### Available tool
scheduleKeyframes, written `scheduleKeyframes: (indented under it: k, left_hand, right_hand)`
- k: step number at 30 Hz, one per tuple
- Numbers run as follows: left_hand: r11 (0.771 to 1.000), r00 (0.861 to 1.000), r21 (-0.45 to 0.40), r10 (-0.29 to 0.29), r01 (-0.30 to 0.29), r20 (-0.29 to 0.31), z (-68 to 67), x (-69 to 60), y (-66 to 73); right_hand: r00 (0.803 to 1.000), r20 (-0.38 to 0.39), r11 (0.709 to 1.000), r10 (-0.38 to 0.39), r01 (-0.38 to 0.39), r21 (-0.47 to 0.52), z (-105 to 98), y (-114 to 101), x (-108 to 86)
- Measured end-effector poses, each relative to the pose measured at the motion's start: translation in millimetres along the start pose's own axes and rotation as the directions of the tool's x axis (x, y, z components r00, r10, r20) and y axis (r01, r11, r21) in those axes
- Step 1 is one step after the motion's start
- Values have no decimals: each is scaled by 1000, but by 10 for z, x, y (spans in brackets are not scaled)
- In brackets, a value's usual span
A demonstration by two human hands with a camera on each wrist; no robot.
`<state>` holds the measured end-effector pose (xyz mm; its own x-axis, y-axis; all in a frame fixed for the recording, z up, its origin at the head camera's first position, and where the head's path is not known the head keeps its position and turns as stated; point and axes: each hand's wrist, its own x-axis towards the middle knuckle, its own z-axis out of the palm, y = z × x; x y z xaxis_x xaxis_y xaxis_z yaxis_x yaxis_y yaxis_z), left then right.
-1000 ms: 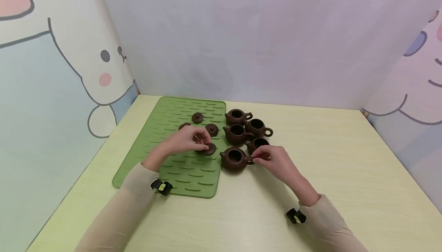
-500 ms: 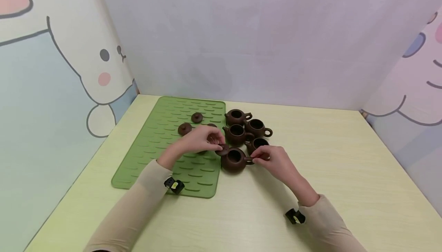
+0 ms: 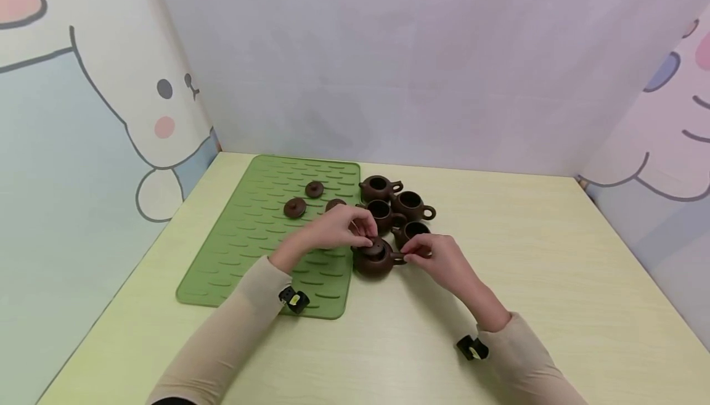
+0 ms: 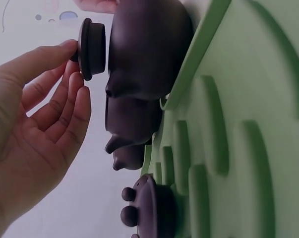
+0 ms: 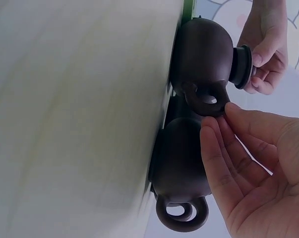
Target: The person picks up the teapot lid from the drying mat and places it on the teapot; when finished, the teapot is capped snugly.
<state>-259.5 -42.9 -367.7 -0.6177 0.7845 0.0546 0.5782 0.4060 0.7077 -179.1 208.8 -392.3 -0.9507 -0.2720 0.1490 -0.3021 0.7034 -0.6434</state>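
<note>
My left hand (image 3: 339, 227) pinches the knob of a small dark brown teapot lid (image 3: 375, 248). The lid hovers over the mouth of the nearest brown clay teapot (image 3: 373, 268); a thin gap separates lid and rim in the left wrist view, where the lid (image 4: 93, 49) faces the teapot (image 4: 147, 47). With thumb and fingertips, my right hand (image 3: 444, 261) holds that teapot's loop handle (image 5: 209, 105). The pot stands upright on the table beside a green mat (image 3: 266, 251), its spout toward the left.
Several lidless teapots, among them one at the back (image 3: 377, 188) and one at the right (image 3: 409, 206), crowd just behind the held one. Loose lids lie on the mat, such as one lid (image 3: 294, 208) and a farther lid (image 3: 314, 189). Walls enclose the table's back and sides.
The left hand has carried the lid rightward from above the mat to over the nearest teapot's opening. My right hand has stayed at the handle.
</note>
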Motion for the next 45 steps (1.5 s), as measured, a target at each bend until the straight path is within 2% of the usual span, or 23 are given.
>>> scheduleKeyframes:
  k: [4,12,20,27,35,45]
  left_hand:
    - [1000,1000,2,-1,1,10,42,19,4]
    - [998,1000,70,2,-3,20,110,45,-3]
    - [997,1000,77,1,-2,12,129,40,2]
    - [998,1000,59,-17,18,-8,102,-4,-1]
    - [999,1000,49,-7,8,-23,40,-80,-10]
    - [1000,999,4,-21,21,-44,-24,-180,-87]
  right_hand:
    - [1000,4,1000,3,-3,3,0,-9,3]
    - [1000,4,1000,-1,1,-2,1,-19,3]
    - [1000,4,1000,6,-6,-6,-5,-21,-7]
    - [1000,-17,1000,9,-9,5,-56,-8,-24]
    - [999,-34,1000,5,-5,5,-128,29,-36]
    - [997,-70,1000,20,-22,-19,-227,60,-57]
